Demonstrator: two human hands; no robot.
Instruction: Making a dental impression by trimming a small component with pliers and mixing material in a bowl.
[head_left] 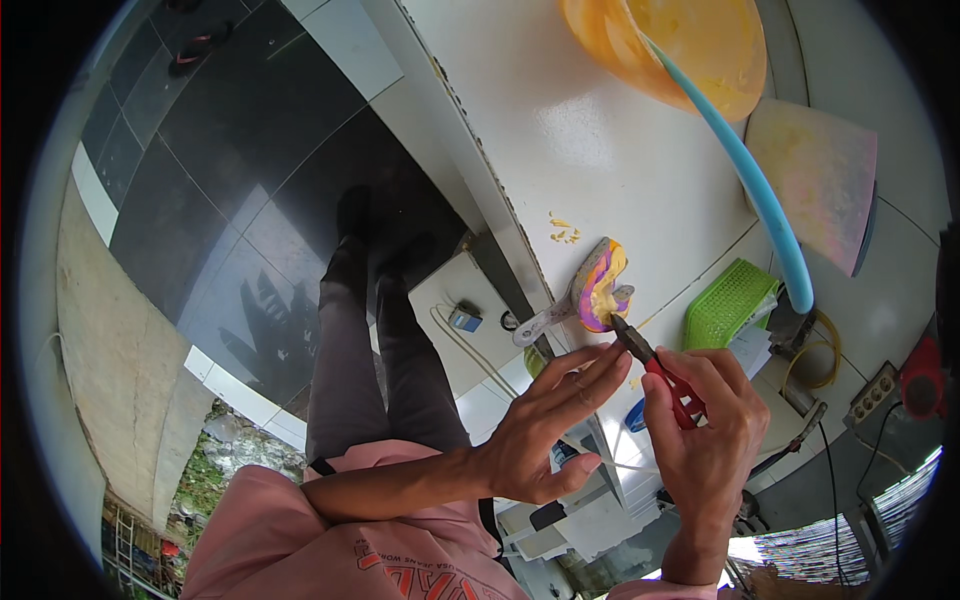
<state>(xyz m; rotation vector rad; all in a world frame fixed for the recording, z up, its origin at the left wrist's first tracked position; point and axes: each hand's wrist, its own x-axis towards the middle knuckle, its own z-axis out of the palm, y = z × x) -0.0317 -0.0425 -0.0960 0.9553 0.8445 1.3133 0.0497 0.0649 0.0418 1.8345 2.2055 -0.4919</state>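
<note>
A metal dental impression tray (582, 275) lies near the edge of the white counter. Purple-and-yellow impression material (603, 288) fills it, with a pale yellow mass inside. My right hand (708, 425) grips red-handled pliers (640, 348), whose dark jaws meet the material at the tray's near end. Whether the jaws pinch anything is too small to tell. My left hand (553, 430) is open, fingers stretched out and the thumb apart. Its fingertips are beside the pliers' jaws; I cannot tell whether they touch. Yellow crumbs (564, 230) lie on the counter beyond the tray.
An orange bowl (735, 60) with a long light blue handle (760, 180) stands at the far right. Nearby are a cloudy plastic container (815, 175), a green basket (725, 300) and a power strip (873, 392). The white counter (510, 110) has a chipped left edge.
</note>
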